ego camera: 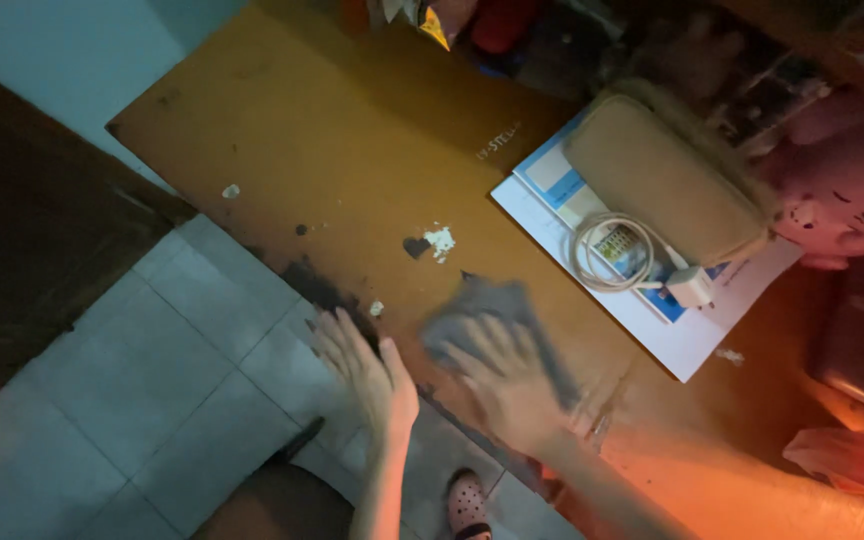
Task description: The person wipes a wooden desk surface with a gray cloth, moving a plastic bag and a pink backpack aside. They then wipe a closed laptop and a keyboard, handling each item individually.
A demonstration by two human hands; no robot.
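Grey cloth rag [487, 315] lies under the flat, open-fingered right hand [507, 385] on the worn orange-brown wooden worktop [352, 170]; left hand [367, 375], open and holding nothing, apparently braces the edge; advise firm, even pressure.

Soft grey cloth [492, 320]; matt, chipped wooden table [332, 170].

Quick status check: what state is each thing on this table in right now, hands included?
Grey cloth: spread flat on the table, pressed under the right hand.
Right hand: open, palm down on the cloth, blurred.
Left hand: open, fingers at the table edge.
Wooden table: surface chipped, with dark worn patches.
White charger cable: coiled, lying on papers.
Tan pouch: closed, lying flat.
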